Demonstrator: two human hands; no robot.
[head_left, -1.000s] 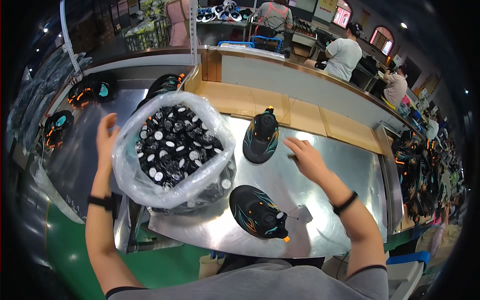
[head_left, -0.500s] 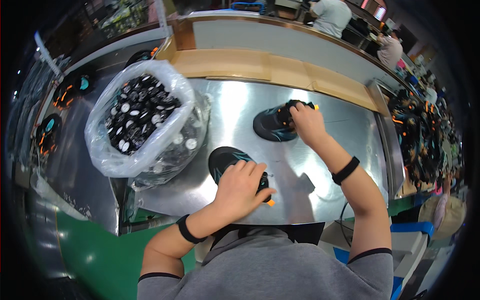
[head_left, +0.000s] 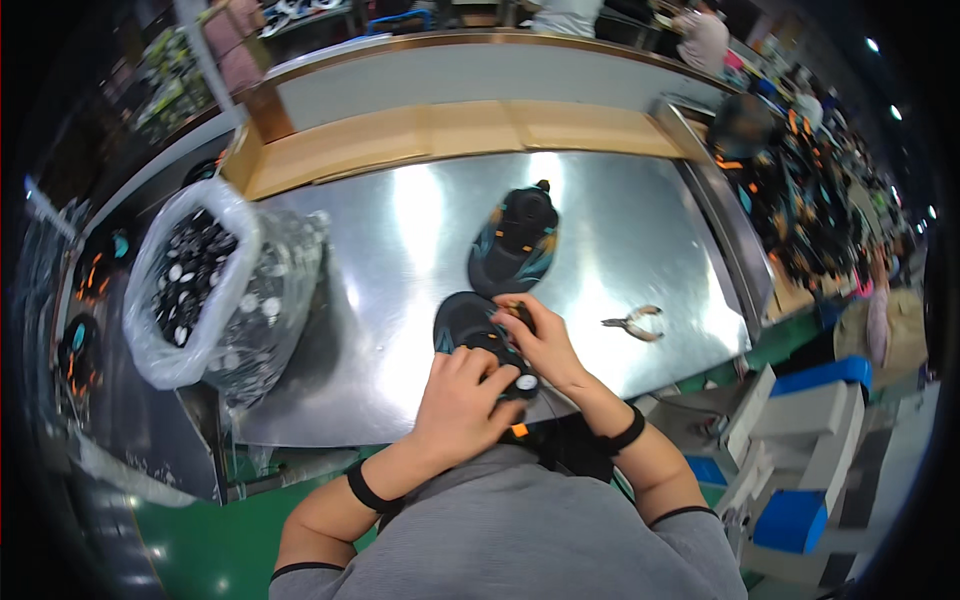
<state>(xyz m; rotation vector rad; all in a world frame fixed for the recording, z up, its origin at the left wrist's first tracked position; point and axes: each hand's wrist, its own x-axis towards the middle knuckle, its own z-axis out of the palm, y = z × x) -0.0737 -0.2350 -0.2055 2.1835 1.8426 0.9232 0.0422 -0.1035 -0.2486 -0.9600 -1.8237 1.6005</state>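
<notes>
In front of me, at the table's near edge, lies a black shoe point(head_left: 465, 315) with teal lines and an orange tab. My left hand point(head_left: 460, 398) is closed over its heel end. My right hand point(head_left: 538, 345) has its fingers bent together at the shoe's side, with a small dark piece between them that I cannot make out. A round white disc point(head_left: 527, 382) on a black part shows between the hands. Just beyond sits a second black shoe point(head_left: 512, 245), toe toward me, with no hand on it. Pliers point(head_left: 635, 323) lie to the right.
A clear plastic bag point(head_left: 245, 240) full of black pieces with white discs stands at the left. More shoes point(head_left: 78, 340) lie beyond it. Brown cardboard point(head_left: 470, 130) lines the table's back. At right is a heap of black and orange shoes point(head_left: 790, 200); other people work far off.
My right hand has let go of the farther shoe and come to the near one. The farther shoe now points toward me. Pliers have come into sight, and my view has turned.
</notes>
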